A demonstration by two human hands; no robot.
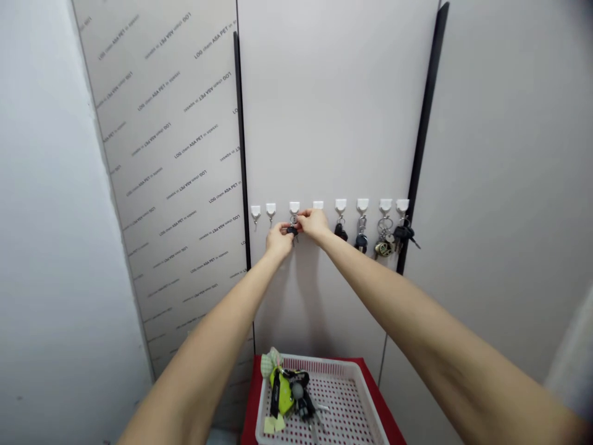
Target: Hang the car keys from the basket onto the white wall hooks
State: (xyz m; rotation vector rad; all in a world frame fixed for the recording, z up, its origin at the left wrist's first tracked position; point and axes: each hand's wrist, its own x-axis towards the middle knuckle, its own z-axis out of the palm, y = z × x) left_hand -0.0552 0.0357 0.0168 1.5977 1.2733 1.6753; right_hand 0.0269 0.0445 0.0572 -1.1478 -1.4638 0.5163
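Note:
Both hands meet at the third white hook from the left on the pale door panel. My left hand is closed on a black-headed key just below that hook. At the key's ring, my right hand pinches with its fingertips, beside the hook. Whether the ring sits fully on the hook is too small to tell. My right hand also covers the lower part of the neighbouring hook.
Two bare hooks are on the left; keys hang from several hooks on the right. Below, a white perforated basket holds keys and a yellow-green charm on a red surface. Black handle strips flank the panel.

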